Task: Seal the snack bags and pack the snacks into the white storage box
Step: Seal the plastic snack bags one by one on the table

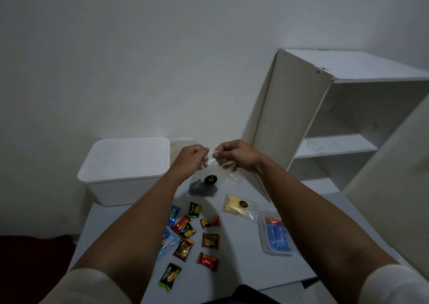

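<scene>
A clear snack bag (207,181) with dark snacks and a black round sticker hangs above the table. My left hand (190,157) and my right hand (233,154) both pinch its top edge, close together. The white storage box (125,176) stands at the table's back left with its lid on. A second clear bag of yellow snacks (239,207) lies flat on the table to the right. Several small wrapped snacks (189,234) in red, green, blue and brown lie scattered in the middle of the table.
A clear tray with blue packets (277,237) sits at the table's right edge. A white shelf unit (325,122) stands at the back right, beside a leaning board. Another clear bag (182,146) stands behind the box. The white table (243,264) ends near my body.
</scene>
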A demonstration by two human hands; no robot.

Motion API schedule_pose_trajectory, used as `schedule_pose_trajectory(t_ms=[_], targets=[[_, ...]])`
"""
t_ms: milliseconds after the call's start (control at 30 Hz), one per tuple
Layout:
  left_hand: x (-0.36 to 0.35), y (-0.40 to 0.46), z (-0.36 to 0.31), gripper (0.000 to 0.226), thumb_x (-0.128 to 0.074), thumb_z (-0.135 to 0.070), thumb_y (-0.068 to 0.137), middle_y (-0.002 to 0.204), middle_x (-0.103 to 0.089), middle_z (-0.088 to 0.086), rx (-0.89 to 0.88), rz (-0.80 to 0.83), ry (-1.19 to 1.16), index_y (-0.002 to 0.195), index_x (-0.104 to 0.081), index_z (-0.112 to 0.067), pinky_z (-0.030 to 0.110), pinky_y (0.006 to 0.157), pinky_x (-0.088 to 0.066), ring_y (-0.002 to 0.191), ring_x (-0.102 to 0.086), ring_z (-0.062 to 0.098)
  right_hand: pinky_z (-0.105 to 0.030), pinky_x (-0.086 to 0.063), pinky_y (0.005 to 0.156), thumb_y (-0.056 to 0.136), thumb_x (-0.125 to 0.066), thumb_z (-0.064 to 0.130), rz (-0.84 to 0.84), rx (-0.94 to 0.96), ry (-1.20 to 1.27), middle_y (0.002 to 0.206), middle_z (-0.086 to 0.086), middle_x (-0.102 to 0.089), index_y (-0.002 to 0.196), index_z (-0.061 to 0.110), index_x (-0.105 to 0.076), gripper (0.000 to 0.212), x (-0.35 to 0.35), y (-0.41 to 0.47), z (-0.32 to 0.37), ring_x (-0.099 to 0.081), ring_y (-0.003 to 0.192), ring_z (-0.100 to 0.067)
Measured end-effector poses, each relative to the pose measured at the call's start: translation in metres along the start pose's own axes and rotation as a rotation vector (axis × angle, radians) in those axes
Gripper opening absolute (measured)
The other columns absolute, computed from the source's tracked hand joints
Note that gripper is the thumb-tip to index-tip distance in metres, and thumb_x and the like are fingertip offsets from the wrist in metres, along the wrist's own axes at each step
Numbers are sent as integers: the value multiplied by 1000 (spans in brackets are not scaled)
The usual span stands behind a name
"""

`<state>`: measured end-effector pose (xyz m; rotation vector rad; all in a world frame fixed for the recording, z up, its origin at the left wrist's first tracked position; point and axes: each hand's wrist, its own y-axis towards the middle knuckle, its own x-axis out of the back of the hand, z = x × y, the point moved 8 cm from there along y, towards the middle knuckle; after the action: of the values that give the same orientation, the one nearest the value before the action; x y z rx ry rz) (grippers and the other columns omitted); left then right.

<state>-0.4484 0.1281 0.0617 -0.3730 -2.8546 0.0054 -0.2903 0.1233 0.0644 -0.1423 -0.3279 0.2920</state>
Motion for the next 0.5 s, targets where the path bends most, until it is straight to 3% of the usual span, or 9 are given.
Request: schedule_pose_trajectory(t_ms=[67, 167, 367, 500], targets=[[-2, 0, 0, 29, -56, -24, 99, 69, -68, 2, 3, 13, 11, 79, -65, -5, 34, 76, -51, 69, -60, 17, -33, -54, 77, 93, -72, 19, -22, 12, -33, 82, -1, -72, 96, 6, -72, 13, 0, -1, 3, -68, 76, -13], [-2, 1, -2, 26, -56, -27, 99, 73, -70, 2, -22, 2, 53, 85, -68, -9, 39, 83, -54, 74, -63, 19, -30, -54, 70, 89, -77, 23, -85, 3, -1, 79, 0, -73, 88, 12, -73, 11, 6, -3, 2, -68, 73, -11], [5, 2, 1, 28, -58, -29, 99, 63, -64, -10, -12, -62, -1, 73, -61, -20, 42, 86, -54, 75, -63, 20, -27, -52, 61, 90, -75, 22, -113, -53, 221, 83, -3, -71, 89, 14, -72, 9, 12, -10, -14, -67, 70, -13], [5, -2, 0, 30, -60, -29, 99, 60, -67, -8, 4, -64, -66, 72, -63, -17, 40, 83, -55, 76, -65, 22, -25, -50, 59, 91, -74, 18, -103, -43, 276, 78, -3, -66, 82, 17, -69, 10, 7, -8, -17, -63, 65, -13]])
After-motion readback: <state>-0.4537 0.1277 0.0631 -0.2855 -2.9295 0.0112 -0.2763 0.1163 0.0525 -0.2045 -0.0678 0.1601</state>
